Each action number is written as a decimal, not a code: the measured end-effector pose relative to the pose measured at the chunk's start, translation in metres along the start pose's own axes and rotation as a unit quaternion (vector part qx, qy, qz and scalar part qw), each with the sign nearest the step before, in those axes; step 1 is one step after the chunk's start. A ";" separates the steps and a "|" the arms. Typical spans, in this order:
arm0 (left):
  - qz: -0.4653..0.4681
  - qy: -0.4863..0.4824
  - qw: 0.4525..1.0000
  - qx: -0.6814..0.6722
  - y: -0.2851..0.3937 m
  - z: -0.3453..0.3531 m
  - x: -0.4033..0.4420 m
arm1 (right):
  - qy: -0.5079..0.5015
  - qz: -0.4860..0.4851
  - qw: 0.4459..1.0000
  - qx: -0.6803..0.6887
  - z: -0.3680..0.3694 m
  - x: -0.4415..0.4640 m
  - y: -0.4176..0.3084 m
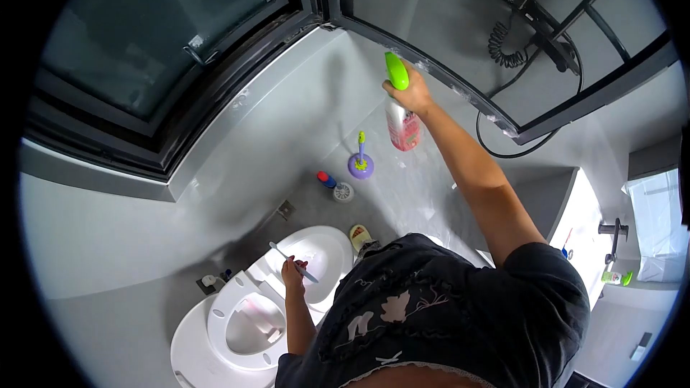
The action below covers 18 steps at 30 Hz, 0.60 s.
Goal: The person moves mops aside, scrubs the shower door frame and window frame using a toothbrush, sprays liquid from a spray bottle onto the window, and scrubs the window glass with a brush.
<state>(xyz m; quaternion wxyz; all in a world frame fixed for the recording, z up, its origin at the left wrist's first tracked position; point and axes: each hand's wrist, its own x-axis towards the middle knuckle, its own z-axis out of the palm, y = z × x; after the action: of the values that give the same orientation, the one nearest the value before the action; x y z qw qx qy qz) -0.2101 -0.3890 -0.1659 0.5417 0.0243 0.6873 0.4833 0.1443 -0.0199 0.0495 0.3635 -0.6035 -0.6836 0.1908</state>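
My right hand (412,91) is wrapped around the neck of a spray bottle (404,128) with a green trigger head and pink liquid inside. It is raised beside the dark frame (460,93) of the glass panel, where white foam patches sit along the edge. My left hand (293,273) is closed around a thin pale grey stick-like tool (310,277), whose exact kind I cannot make out. That hand is over the white toilet (343,244), above the open bowl. The toilet seat (218,309) and lid (188,338) are raised.
A purple plunger (361,167), a red-and-blue bottle (326,179) and a white round slotted item (343,192) stand near the wall. A black shower handset (528,0) with its hose hangs beyond the glass. A slipper (361,236) and a second green-topped spray bottle (614,278) also show.
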 end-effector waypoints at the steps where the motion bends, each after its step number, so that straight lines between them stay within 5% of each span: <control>1: 0.000 0.001 1.000 -0.002 0.000 -0.002 0.002 | -0.008 0.002 1.000 -0.006 0.006 0.010 -0.005; 8: 0.011 -0.007 0.999 -0.032 -0.010 -0.014 0.016 | 0.008 -0.054 0.998 -0.013 0.036 0.053 -0.025; 18: 0.023 -0.039 0.999 -0.025 -0.005 0.003 0.027 | -0.020 0.006 1.000 -0.017 0.019 0.052 -0.024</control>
<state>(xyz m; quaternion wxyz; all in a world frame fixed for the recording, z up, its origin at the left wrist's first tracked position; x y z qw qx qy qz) -0.2170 -0.3748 -0.1886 0.5574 0.0457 0.6527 0.5112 0.1136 0.0285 0.0676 0.3379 -0.6095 -0.6906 0.1935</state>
